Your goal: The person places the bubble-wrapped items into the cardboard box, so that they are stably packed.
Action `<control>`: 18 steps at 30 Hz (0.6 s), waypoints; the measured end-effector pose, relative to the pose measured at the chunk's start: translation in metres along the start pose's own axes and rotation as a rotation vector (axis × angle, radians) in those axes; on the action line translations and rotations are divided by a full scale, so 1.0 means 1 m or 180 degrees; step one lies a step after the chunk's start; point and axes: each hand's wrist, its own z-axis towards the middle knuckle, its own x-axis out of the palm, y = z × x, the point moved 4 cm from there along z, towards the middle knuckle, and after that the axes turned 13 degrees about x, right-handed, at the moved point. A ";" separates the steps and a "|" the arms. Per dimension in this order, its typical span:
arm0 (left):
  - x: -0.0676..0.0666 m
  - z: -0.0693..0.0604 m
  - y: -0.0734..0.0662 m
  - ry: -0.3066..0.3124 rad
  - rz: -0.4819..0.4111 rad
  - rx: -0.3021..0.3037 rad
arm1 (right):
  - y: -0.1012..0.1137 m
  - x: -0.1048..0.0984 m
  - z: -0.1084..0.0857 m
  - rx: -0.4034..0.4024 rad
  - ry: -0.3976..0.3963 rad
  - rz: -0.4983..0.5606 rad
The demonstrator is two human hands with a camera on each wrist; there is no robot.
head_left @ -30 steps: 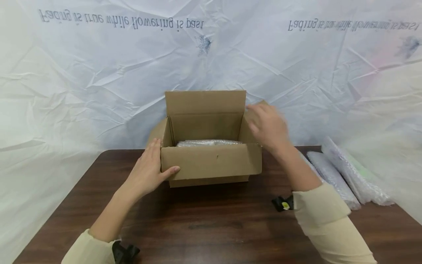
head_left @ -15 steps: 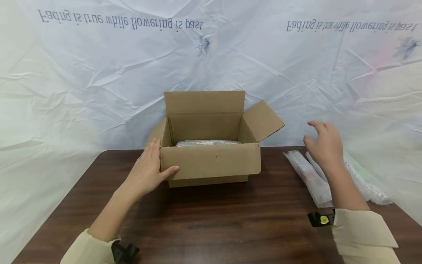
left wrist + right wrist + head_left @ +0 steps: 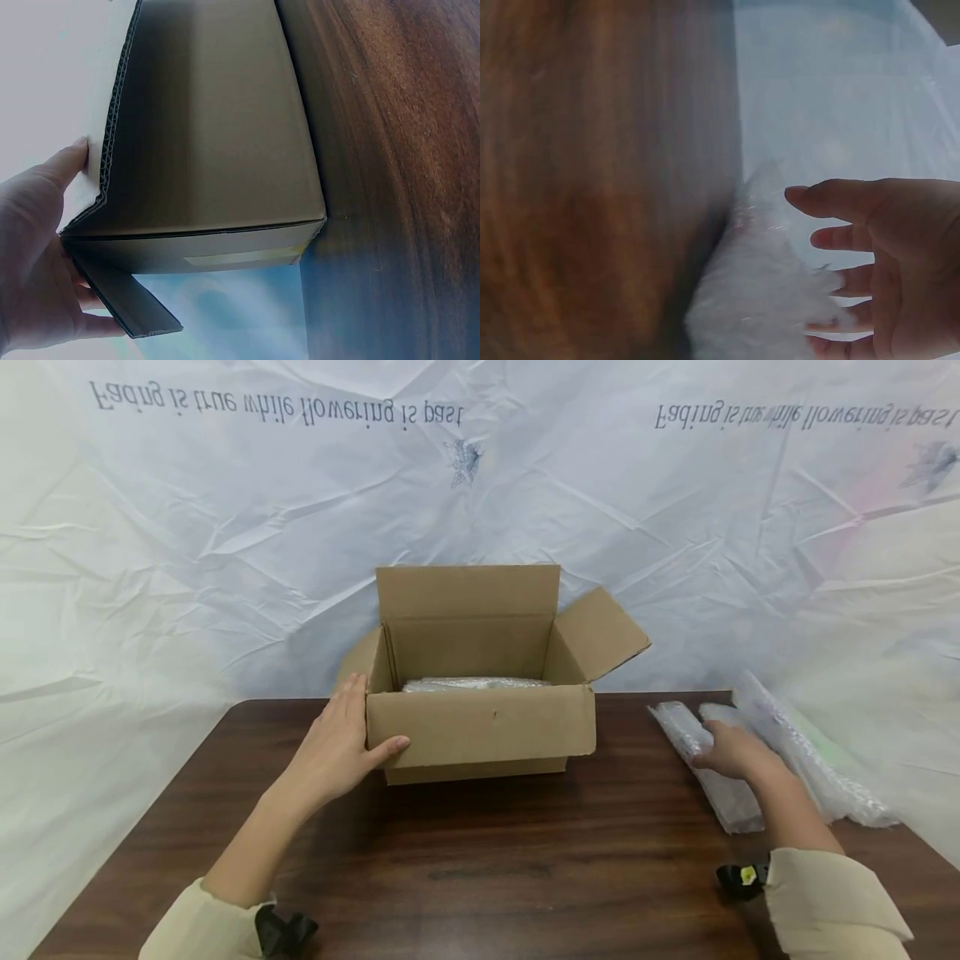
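Bubble-wrapped packet [image 3: 724, 793]: laid on the table [image 3: 487, 868], partly covered by the right hand [image 3: 735, 750], whose thumb and fingers are spread about it. Further wrapped packets [image 3: 806, 747]: placed just beside. Open carton [image 3: 468, 647]: set well to the left, wrapped contents [image 3: 476, 684] visible; its near corner touched by the left hand [image 3: 335, 745], fingers straight, thumb on the front flap [image 3: 491, 724].

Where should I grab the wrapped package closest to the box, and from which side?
Across the middle of the wrapped package, likely from above with the right hand, thumb on its left edge: it lies flat, long and slim, with a second package close on its right.
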 end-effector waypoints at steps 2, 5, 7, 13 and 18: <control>0.000 0.000 0.000 0.0004 0.0003 -0.0010 | -0.003 0.004 0.002 0.0010 0.0006 -0.0020; 0.000 0.000 0.000 0.0015 0.0000 -0.0015 | -0.005 0.007 0.004 0.0042 -0.0039 -0.0076; 0.000 0.000 0.000 0.0021 0.0000 -0.0015 | -0.005 0.007 0.004 0.0077 -0.0071 -0.0079; -0.001 0.000 0.001 0.0026 -0.0015 -0.0021 | -0.005 0.008 0.005 0.0160 -0.0147 -0.0059; -0.001 0.000 0.000 0.0024 -0.0019 -0.0019 | -0.008 0.009 0.005 0.0226 -0.0166 -0.0001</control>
